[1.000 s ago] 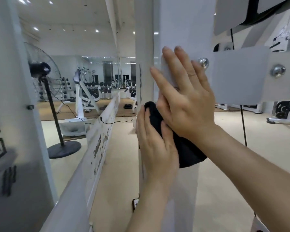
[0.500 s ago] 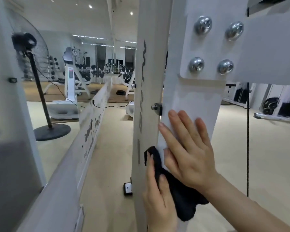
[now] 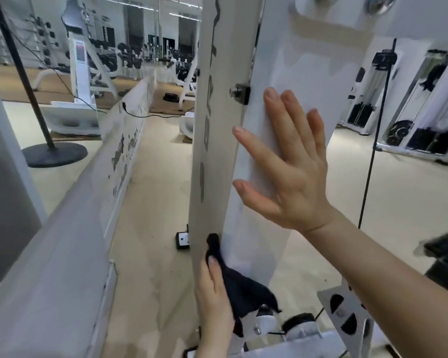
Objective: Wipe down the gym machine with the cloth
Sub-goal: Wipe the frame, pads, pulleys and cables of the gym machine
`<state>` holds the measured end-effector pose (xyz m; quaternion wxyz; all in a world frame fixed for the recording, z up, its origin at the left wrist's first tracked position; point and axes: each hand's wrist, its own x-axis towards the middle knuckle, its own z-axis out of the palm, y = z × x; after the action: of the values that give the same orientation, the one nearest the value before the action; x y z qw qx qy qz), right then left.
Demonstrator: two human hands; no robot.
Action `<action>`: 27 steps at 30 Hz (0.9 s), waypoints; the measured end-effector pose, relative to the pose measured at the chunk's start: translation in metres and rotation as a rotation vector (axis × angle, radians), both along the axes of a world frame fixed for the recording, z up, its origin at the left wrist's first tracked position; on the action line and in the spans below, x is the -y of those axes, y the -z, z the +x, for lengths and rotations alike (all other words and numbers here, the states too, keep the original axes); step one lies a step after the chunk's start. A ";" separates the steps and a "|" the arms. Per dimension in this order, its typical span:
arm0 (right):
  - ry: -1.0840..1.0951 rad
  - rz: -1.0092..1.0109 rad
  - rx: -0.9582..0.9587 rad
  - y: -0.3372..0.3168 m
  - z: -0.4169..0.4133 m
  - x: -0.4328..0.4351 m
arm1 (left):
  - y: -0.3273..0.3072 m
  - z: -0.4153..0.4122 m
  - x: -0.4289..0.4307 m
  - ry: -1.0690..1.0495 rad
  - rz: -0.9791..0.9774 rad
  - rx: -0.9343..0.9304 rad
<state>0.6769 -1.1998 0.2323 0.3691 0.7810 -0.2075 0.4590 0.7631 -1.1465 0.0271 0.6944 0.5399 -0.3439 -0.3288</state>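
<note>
— Well, what does the left hand [image 3: 212, 293] have?

— Its grip is closed on the cloth [image 3: 243, 290], a dark one. One digit, nail showing, lies along the fabric and pins it to the corner edge of the upright [image 3: 219, 161] of the white gym machine [image 3: 303, 71]. The other fingers are hidden behind the hand, so I cannot tell how they lie.

— And the cloth itself?

— A bunched tip pokes up just above that fingertip and touches the upright. The rest drapes down and to the right of the grip in loose points.

— The right hand [image 3: 290, 171]?

— Well above the grip. It is open, fingers straight and spread, flat against the machine's wide face. It holds nothing.

— What lies further out?

— Just above the right hand's fingertips a bolt [image 3: 239, 93] sits on the upright's corner. Grey lettering runs up the narrow face, left of both hands. Left of the cloth's tip, a small black-and-white block [image 3: 183, 240] sits on the floor. Below and right of the grip stands a grey metal plate [image 3: 344, 313] with dark cut-outs. Further right, a thin black cable [image 3: 373, 140] runs upright. Far to the left, a low white wall [image 3: 93, 197] with flaking paint runs away from the grip. Beyond it, the round black base of a stand [image 3: 55, 154] rests on the floor.
</note>
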 end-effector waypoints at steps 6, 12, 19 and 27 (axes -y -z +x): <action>0.045 -0.014 0.034 0.000 0.005 -0.005 | -0.115 0.009 0.028 0.016 -0.338 0.057; -0.050 0.283 0.214 0.092 -0.020 -0.036 | -0.031 -0.013 0.003 -0.073 -0.430 0.453; 0.106 0.870 0.496 0.250 -0.031 -0.064 | 0.056 0.000 -0.013 0.093 -0.116 0.442; -0.145 0.993 1.158 0.218 -0.013 -0.067 | -0.013 0.008 -0.027 -0.054 -0.276 0.724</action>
<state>0.6643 -1.1331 0.0146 -0.2237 0.5018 -0.4979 0.6710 0.7712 -1.1196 0.0405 0.6027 0.5311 -0.5935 -0.0493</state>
